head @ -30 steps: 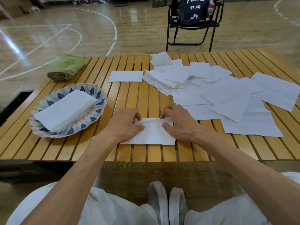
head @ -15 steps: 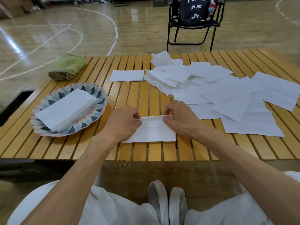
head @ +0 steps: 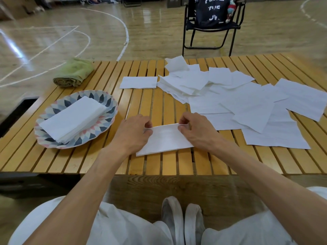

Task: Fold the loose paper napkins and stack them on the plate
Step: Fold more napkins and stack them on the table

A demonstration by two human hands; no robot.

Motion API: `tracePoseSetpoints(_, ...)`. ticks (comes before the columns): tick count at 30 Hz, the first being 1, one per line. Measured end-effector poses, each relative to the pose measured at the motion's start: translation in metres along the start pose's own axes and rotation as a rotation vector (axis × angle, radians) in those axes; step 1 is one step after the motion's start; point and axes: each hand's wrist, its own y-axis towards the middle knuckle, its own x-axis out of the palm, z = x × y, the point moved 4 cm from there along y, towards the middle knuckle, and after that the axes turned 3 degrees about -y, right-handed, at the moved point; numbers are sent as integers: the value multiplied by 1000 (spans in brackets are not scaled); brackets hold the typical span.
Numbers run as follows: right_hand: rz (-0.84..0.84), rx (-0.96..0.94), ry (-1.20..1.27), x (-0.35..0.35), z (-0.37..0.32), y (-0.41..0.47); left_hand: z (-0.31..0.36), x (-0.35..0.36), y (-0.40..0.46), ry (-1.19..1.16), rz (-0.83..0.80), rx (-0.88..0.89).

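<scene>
Napkin [head: 164, 139] now folded narrower, far edge pinched by left hand [head: 131, 134]; right hand [head: 193, 129]

We see a polished wooden sports floor [head: 150, 29] stretching to the far side, marked with white court lines [head: 123, 32] that curve on the left, and bright patches of light reflect off it. A slatted wooden table [head: 169, 163] fills the near ground. Beyond its far right edge stands a black folding chair [head: 210, 29] holding a dark bag with white lettering [head: 211, 9]. At the far left of the table lies a rolled green cloth [head: 73, 72].
</scene>
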Motion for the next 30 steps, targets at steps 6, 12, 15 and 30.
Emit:
tracePoseSetpoints(6,13,7,40,1,0,1,3,-1,-1,-6,1,-3)
tracePoseSetpoints(12,25,3,8,3,3,0,1,1,-1,18,36,4)
tracePoseSetpoints(15,55,-40,-98,2,5,-1,7,2,-6,53,72,53)
tracePoseSetpoints(30,74,-5,-248,-25,24,-25,24,48,-24,166,-197,162)
